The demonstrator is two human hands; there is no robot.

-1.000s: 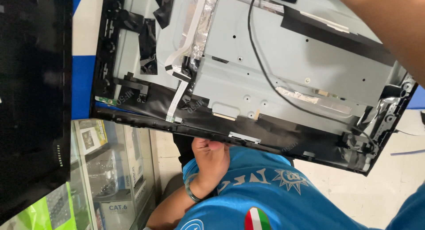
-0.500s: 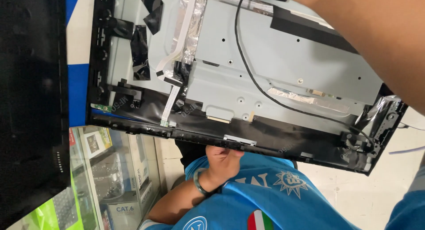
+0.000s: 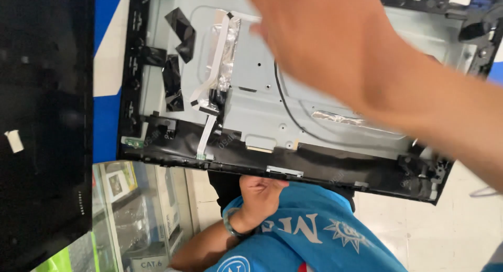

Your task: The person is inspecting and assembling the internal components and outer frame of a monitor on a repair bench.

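Display chassis (image 3: 251, 94) fills mid-frame, rear side facing cam. What carries it is hidden; blue/white surface (image 3: 107, 68) shows past its left edge.

Status, as judged:
- Rear cover looks already off: grey metal backplate bare, black plastic frame (image 3: 314, 170) exposed all round.
- No circuit boards visible on the plate, so prob. removed, though the arm hides part of it.
- Left on: white flat ribbon cable (image 3: 207, 136) runs down to the frame's lower edge, black tape patches (image 3: 181, 31) stuck at upper left, thin black wire (image 3: 285, 107) curves across the plate, foil strip (image 3: 335, 117) beside it.
- Frame and plate not yet separated. Guess approx. mid-teardown.

Right hand (image 3: 325, 41) hovers over the upper plate, motion-blurred, forearm entering from right. Nothing seen in it; fingers run off the top edge, so can't tell if they're spread or closed. Contact w/ plate: can't tell. Left hand not seen.

Co-worker in blue shirt (image 3: 314, 235) stands at the lower edge; co-worker's hand (image 3: 259, 193), dark wristband (image 3: 230, 227), curled just beside or touching the frame's underside.

Further out: big dark panel (image 3: 47, 120) along left side, glass cabinet (image 3: 136, 214) below it, pale tiled floor (image 3: 445, 235) lower right.
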